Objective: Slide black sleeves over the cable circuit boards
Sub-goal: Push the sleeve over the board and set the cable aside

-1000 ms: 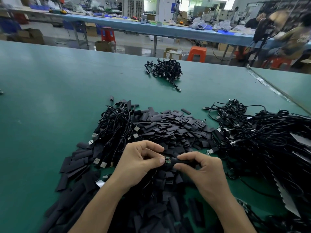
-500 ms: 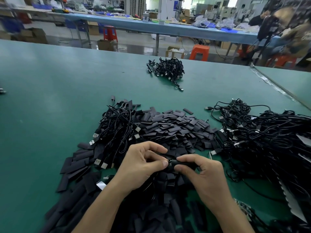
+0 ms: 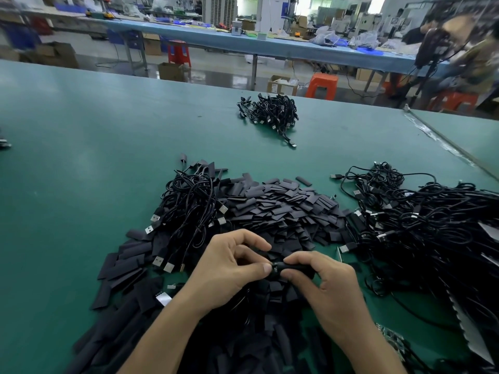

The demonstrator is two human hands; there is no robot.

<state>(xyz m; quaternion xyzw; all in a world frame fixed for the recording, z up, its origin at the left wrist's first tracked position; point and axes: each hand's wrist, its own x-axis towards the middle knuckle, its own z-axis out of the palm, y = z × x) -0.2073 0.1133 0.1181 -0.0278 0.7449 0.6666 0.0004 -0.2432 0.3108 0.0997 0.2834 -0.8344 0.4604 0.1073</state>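
The green worktop (image 3: 81,157) lay bare across its left half and far centre, which was the widest open room for movement. Its far edge ran straight, with floor beyond. A taped seam (image 3: 445,141) crossed the right corner diagonally.

A small bundle of black cables (image 3: 272,112) sat alone near the far edge, well apart from the rest. A heap of flat black sleeves (image 3: 283,209) filled the near centre. A coiled bunch of black USB cables (image 3: 189,206) lay on its left part. A large tangle of black cables (image 3: 432,225) lay just beside it on the right and ran out of view.

Above the near part of the heap, the right hand (image 3: 329,287) pinched a black tubular sleeve (image 3: 294,267) between thumb and curled fingers. The left hand (image 3: 229,273) pinched at the sleeve's left mouth with thumb and forefinger. The circuit board was hidden.

An open cardboard box (image 3: 282,83) stood on the floor beside an orange plastic stool (image 3: 322,85). It held pale contents that could not be identified.
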